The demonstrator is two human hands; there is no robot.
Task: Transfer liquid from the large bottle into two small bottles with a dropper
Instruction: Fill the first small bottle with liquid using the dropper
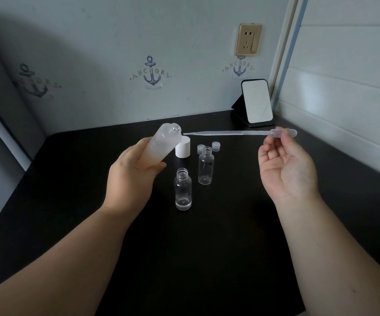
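Dropper (239, 132) is pinched at its bulb by the right hand (286, 165), lying level — tip aimed left, just short of the open mouth of the large bottle (159, 147). Bottle is gripped, tilted toward the tip, by the left hand (132, 176).

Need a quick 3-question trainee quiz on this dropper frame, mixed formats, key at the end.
1. True or false: the dropper tip is already inside the large bottle.
2. Which hand pinches the dropper bulb? A) left hand B) right hand C) neither
3. Fill in: the two small bottles stand upright on the table with their caps ____.

Key:
1. False: the tip is just outside the open mouth, to its right.
2. B: the right hand pinches the bulb; the left hand holds the tilted large bottle.
3. Off: both necks are open, and two small caps lie behind them beside the white cap.
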